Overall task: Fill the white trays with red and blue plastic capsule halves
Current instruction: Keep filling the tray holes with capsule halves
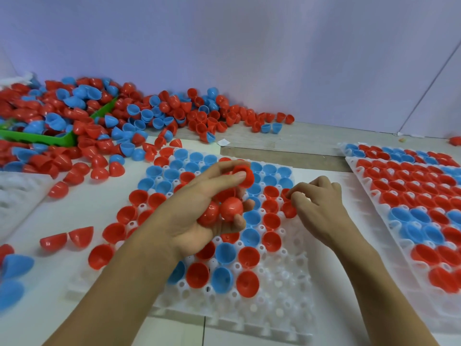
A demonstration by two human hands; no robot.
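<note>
A white tray (282, 305) with round pockets lies in front of me, most of its pockets holding red and blue capsule halves, its near-right pockets bare. My left hand (199, 208) hovers over the tray's middle and grips several red capsule halves (230, 208), one pinched at the fingertips. My right hand (319, 206) is at the tray's right side, fingers curled down on a red capsule half (289, 209) sitting at a pocket.
A big loose pile of red and blue halves (119, 116) covers the far left around a green bin (45, 137). A tray filled with halves (411, 196) lies at the right, atop another. Stray halves (67, 238) lie left of the tray. A white wall stands behind.
</note>
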